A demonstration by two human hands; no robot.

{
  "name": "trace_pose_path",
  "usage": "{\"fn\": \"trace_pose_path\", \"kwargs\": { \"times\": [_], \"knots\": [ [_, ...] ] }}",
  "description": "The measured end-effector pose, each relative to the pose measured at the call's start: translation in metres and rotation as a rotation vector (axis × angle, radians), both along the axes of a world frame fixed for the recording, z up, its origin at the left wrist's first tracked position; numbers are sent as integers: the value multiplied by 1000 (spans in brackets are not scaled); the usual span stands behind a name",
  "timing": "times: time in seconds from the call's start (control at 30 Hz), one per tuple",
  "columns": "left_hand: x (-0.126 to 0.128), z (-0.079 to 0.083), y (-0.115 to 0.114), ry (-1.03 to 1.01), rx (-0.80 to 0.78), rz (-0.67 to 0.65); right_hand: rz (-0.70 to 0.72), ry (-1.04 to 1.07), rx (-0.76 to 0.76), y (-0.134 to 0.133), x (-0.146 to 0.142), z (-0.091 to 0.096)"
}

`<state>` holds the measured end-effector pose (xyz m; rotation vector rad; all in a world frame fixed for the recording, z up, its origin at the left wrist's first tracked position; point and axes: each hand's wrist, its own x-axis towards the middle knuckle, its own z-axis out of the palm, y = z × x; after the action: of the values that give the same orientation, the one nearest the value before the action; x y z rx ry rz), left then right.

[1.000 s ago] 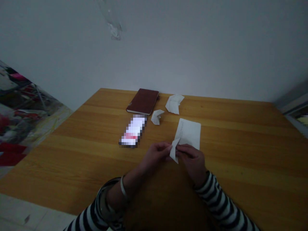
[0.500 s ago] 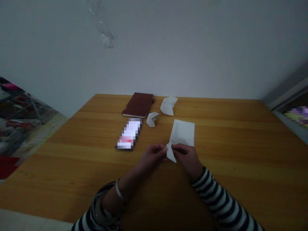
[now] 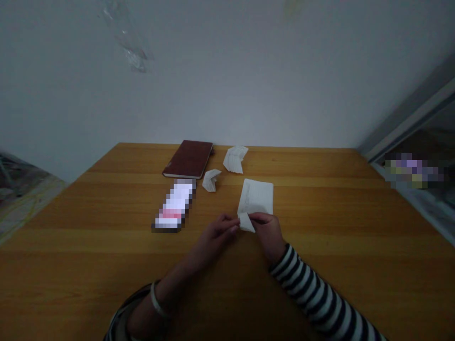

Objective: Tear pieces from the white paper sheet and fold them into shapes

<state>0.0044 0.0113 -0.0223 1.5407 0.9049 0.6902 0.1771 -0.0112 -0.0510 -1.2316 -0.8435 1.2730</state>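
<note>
My left hand (image 3: 218, 233) and my right hand (image 3: 268, 232) meet over the wooden table (image 3: 355, 237), both pinching a small folded piece of white paper (image 3: 246, 222) between their fingertips. The fingers of both hands are closed on it. Just beyond the hands a flat sheet of white lined paper (image 3: 256, 196) lies on the table. A bracelet shows on my left wrist, and my sleeves are striped black and white.
A dark red notebook (image 3: 189, 158) lies near the far edge by the wall. Two folded paper pieces (image 3: 211, 180) (image 3: 235, 158) sit beside it. A phone with a lit, blurred screen (image 3: 174, 205) lies left of the hands.
The view has swung right and up, so everything sits further left in frame. The folded paper looks smaller and more compact between my fingers than before.
</note>
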Motion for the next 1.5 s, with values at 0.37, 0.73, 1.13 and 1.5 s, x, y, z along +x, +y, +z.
{"fn": "trace_pose_path", "kwargs": {
  "times": [0.37,0.73,1.13,1.5],
  "knots": [
    [2,-3,-1,-32,-108,286,44,113,-47,0,-4,-6],
    [-45,35,66,471,688,9,-71,320,-100,2,8,-3],
    [-38,-1,146,741,798,-256,-67,184,0,1,20,-5],
    [-18,-15,11,345,554,-87,-29,-123,-18,-3,16,5]
  ]
}}
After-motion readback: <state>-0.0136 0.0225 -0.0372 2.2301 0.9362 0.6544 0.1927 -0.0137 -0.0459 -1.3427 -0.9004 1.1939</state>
